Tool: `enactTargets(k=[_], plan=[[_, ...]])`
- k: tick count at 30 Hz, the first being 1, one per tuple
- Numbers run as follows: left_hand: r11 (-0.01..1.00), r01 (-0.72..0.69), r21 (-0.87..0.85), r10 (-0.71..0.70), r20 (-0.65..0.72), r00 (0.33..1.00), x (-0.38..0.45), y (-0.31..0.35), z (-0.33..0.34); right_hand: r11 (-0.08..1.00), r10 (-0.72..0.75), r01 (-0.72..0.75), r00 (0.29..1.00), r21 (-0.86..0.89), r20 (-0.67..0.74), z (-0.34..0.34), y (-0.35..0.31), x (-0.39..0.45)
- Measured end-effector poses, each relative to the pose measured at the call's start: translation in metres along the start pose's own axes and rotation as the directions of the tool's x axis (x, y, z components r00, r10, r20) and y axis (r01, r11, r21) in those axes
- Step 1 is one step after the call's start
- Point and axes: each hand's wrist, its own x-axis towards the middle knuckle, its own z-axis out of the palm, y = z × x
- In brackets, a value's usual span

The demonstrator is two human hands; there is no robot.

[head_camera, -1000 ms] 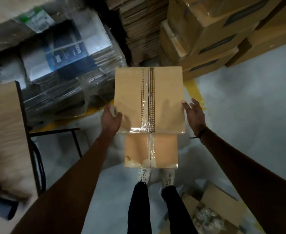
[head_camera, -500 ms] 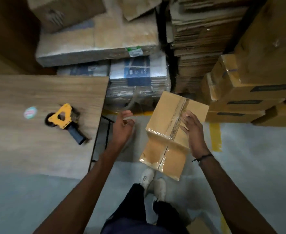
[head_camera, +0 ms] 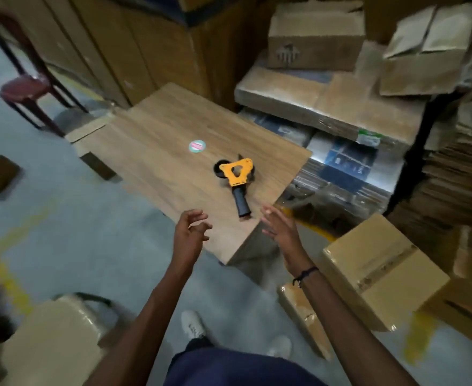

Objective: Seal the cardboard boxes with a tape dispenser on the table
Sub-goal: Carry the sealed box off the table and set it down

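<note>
Lying flat near the table's (head_camera: 156, 151) right corner, the tape dispenser (head_camera: 236, 176) points its black handle toward both hands; left hand (head_camera: 188, 236) loosely curled, right hand (head_camera: 280, 228) spread, neither holding anything; taped cardboard box (head_camera: 382, 270) sits right of them, on other boxes

Tape dispenser (head_camera: 236, 176) on wooden table (head_camera: 156, 162)

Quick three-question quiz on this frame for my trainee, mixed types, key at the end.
1. True or false: the yellow tape dispenser with black handle lies on the wooden table.
2. Which hand is nearer the dispenser's handle: left hand or right hand?
3. Multiple choice: the taped brown cardboard box sits A) on the table, B) off the table beside the right arm, C) in both hands.

Key: 1 true; 2 right hand; 3 B.
</note>
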Motion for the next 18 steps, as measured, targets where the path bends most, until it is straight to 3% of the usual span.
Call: enactTargets(k=[8,18], plan=[[0.991,0.009,-0.136,-0.045,-0.263,0.964,0.062,-0.004,-0.193,0.992,0.058,-0.034,0.977,-0.122,0.206,0.201,0.022,0.045],[0.977,-0.052,-0.206,-0.049,-0.458,0.887,0.139,0.001,-0.384,0.970,0.087,0.004,0.927,-0.242,0.366,0.413,0.013,0.080]])
